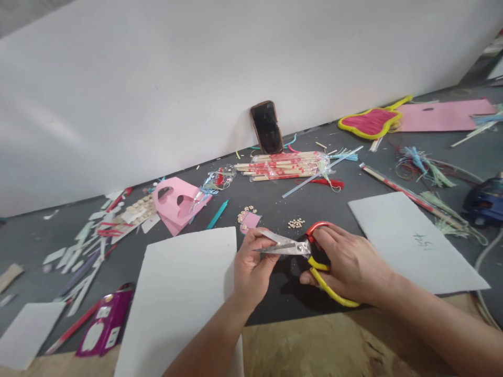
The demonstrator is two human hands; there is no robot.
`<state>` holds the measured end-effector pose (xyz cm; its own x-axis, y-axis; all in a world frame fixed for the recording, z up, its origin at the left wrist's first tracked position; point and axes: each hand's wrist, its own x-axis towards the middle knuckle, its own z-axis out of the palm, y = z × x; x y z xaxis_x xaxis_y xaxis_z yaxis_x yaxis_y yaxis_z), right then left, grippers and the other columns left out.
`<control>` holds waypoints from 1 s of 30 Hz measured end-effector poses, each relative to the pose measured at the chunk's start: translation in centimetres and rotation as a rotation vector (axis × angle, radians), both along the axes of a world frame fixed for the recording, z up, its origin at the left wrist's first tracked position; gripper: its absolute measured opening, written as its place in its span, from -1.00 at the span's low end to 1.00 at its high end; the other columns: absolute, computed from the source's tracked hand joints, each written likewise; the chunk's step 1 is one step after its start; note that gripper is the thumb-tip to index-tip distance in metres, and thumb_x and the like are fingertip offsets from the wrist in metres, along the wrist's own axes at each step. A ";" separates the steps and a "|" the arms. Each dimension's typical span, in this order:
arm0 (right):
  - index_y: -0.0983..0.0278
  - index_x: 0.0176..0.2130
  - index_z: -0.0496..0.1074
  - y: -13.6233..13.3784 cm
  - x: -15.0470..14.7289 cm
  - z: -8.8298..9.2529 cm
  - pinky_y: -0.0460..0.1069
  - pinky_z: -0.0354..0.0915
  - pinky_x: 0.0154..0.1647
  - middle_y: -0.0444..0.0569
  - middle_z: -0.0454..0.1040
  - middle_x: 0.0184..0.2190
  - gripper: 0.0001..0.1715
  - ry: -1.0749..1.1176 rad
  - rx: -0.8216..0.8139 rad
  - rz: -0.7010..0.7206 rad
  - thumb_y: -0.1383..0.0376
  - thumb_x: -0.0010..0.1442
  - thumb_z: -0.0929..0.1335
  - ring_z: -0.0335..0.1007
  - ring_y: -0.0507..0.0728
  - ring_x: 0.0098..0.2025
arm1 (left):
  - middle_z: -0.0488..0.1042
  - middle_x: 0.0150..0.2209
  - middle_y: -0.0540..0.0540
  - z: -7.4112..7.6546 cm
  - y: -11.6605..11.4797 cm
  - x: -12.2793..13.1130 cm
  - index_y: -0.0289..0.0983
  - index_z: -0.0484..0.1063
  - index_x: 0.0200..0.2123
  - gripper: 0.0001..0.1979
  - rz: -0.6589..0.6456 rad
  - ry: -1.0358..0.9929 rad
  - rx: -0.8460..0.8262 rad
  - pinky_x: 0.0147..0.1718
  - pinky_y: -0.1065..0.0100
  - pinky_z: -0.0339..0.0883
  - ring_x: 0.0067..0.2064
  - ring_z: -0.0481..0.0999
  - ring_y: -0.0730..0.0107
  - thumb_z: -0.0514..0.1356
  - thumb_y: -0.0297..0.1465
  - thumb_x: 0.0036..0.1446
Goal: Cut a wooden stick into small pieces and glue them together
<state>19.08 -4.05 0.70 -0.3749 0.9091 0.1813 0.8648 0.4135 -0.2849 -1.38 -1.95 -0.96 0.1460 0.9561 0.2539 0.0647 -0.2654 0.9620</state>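
Pretty cluttered dark tabletop (271, 207), white wall (196, 78) behind. Right hand (349, 262) clamped round scissors (293, 247) near the front edge, left hand (253, 269) pinching the blades. White sheets (176, 298) tight either side, barely any bare gap.

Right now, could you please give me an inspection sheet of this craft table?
Surface: dark table, littered with scraps.
Job's things: scissors with red and yellow handles, held above the table; white sheet beside them.
Clutter: paper strips at left, pink card, beads, stick bundle in clear wrap.
Fingers: right hand grips the scissor handles; left hand pinches the blade tips.
Cables: grey cable near the blue glue gun.
Surroundings: white wall; phone leaning against it.
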 end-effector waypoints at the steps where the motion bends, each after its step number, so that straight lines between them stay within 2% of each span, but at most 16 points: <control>1: 0.31 -0.29 0.29 0.0 0.0 0.1 0.07 0.31 -0.38 0.14 0.45 -0.33 -0.34 -0.003 -0.006 -0.007 -0.23 0.06 0.27 0.42 0.32 -0.22 | 0.38 -0.22 -0.08 0.0 0.0 -0.1 -0.25 0.49 -0.41 -0.95 -0.004 0.013 0.006 -0.17 0.35 0.33 -0.18 0.42 0.36 0.26 -0.41 0.09; 4: 0.33 -0.27 0.30 -0.1 -0.1 0.1 0.10 0.33 -0.35 0.19 0.45 -0.29 -0.31 -0.014 -0.011 -0.004 -0.24 0.05 0.27 0.41 0.36 -0.17 | 0.38 -0.21 -0.08 0.0 0.0 -0.2 -0.25 0.48 -0.42 -0.95 -0.017 0.002 0.008 -0.18 0.35 0.32 -0.20 0.42 0.37 0.26 -0.43 0.09; 7: 0.33 -0.26 0.32 0.0 -0.1 -0.2 0.09 0.33 -0.32 0.18 0.47 -0.29 -0.37 0.004 0.025 0.019 -0.20 0.11 0.25 0.42 0.32 -0.19 | 0.38 -0.22 -0.08 0.0 0.0 -0.1 -0.25 0.47 -0.42 -0.95 -0.027 -0.035 0.011 -0.25 0.39 0.34 -0.22 0.42 0.40 0.25 -0.43 0.09; 11: 0.29 -0.31 0.33 0.1 0.0 -0.2 0.01 0.23 -0.42 0.05 0.47 -0.44 -0.51 0.011 0.098 0.048 -0.08 0.23 0.21 0.43 0.19 -0.38 | 0.38 -0.22 -0.09 0.1 0.0 0.0 -0.24 0.49 -0.40 -0.95 -0.032 -0.036 0.030 -0.25 0.40 0.35 -0.21 0.43 0.40 0.25 -0.42 0.10; 14: 0.26 -0.38 0.31 -0.1 0.1 -0.1 -0.01 0.13 -0.51 -0.03 0.42 -0.56 -0.51 -0.016 0.098 0.043 -0.07 0.25 0.19 0.38 0.14 -0.51 | 0.38 -0.23 -0.09 0.2 -0.1 0.2 -0.25 0.49 -0.41 -0.92 -0.024 -0.038 0.020 -0.28 0.40 0.36 -0.22 0.43 0.39 0.25 -0.38 0.11; 19: 0.27 -0.38 0.31 -0.6 0.0 -0.2 -0.02 0.04 -0.56 -0.08 0.39 -0.62 -0.47 -0.012 0.083 0.036 -0.10 0.26 0.16 0.35 0.12 -0.58 | 0.38 -0.25 -0.10 0.5 -0.3 0.4 -0.26 0.49 -0.42 -0.87 -0.027 -0.056 -0.017 -0.28 0.36 0.36 -0.22 0.43 0.35 0.24 -0.33 0.11; 25: 0.28 -0.35 0.30 -0.4 -0.1 -0.3 -0.03 0.11 -0.52 -0.05 0.41 -0.57 -0.49 0.030 0.056 0.043 -0.09 0.25 0.18 0.39 0.13 -0.53 | 0.38 -0.24 -0.09 0.4 -0.2 0.0 -0.23 0.50 -0.36 -0.95 -0.003 -0.020 0.013 -0.12 0.30 0.31 -0.15 0.41 0.33 0.26 -0.38 0.09; 30: 0.29 -0.33 0.28 -0.1 -0.1 0.0 0.00 0.17 -0.51 0.04 0.45 -0.49 -0.43 0.037 0.061 0.024 -0.18 0.16 0.23 0.42 0.19 -0.45 | 0.37 -0.22 -0.09 0.3 -0.1 -0.2 -0.24 0.50 -0.38 -0.93 0.012 -0.021 -0.003 -0.23 0.36 0.33 -0.18 0.42 0.34 0.26 -0.37 0.08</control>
<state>19.02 -4.13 0.72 -0.3886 0.8866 0.2508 0.8436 0.4518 -0.2901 -1.59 -2.02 -0.64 0.1290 0.9587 0.2535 0.0480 -0.2614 0.9640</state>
